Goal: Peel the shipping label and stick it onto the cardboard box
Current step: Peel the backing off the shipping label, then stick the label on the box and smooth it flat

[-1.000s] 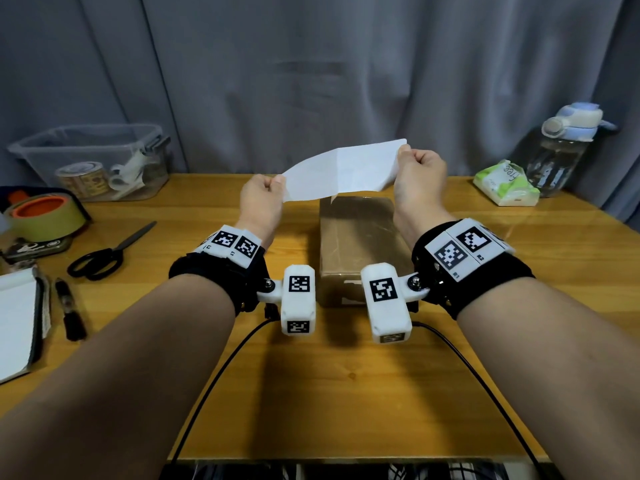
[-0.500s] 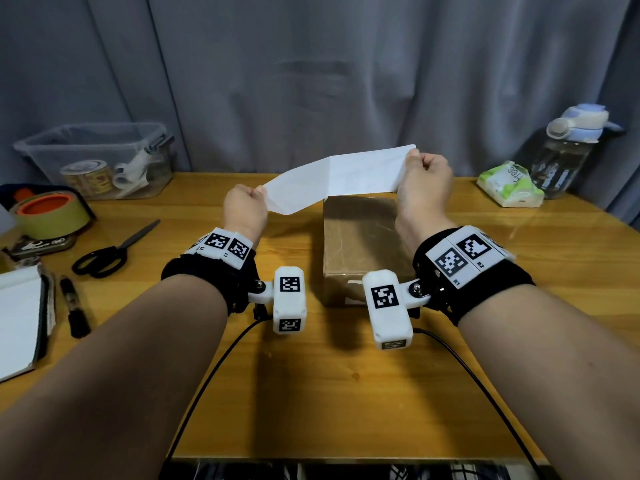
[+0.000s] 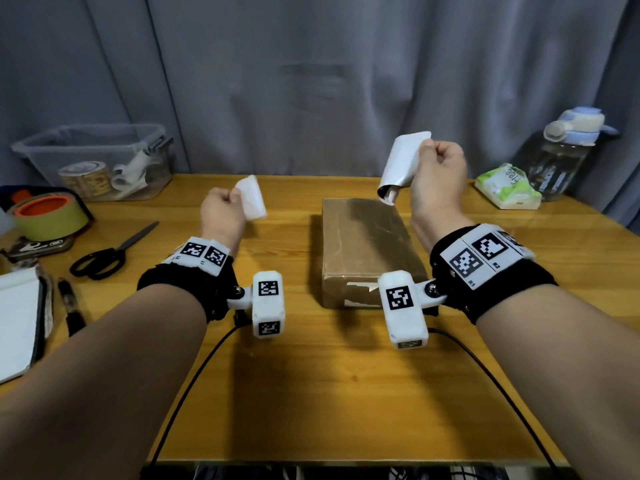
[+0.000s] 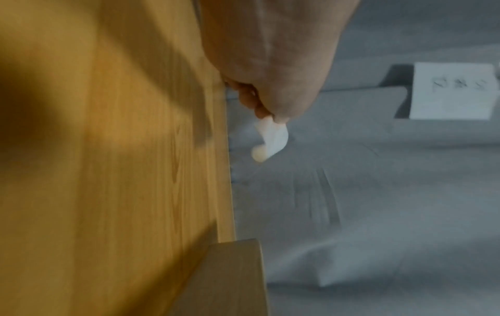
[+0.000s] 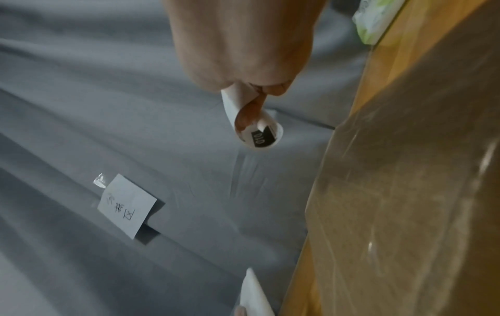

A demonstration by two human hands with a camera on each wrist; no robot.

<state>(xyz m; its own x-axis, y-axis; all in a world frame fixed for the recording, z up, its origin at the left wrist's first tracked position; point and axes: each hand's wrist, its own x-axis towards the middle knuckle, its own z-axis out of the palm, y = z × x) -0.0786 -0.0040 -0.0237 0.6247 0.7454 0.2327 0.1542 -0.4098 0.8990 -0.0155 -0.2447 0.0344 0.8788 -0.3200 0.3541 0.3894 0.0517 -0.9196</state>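
Above the far end of the cardboard box (image 3: 367, 244), the right hand (image 3: 438, 178) pinches the curled shipping label (image 3: 401, 164) (a black printed patch shows inside the curl in the right wrist view) between thumb and fingers. To its left, well apart, the left hand (image 3: 221, 211) pinches a smaller white backing sheet (image 3: 251, 197) above the wooden table (image 3: 311, 393). Between the two hands and below them, the box lies flat on the table, touched by neither.

bare table (image 3: 311, 393) before the cardboard box (image 3: 367, 244), scissors (image 3: 104, 258) and tape roll (image 3: 48, 216) crowding left
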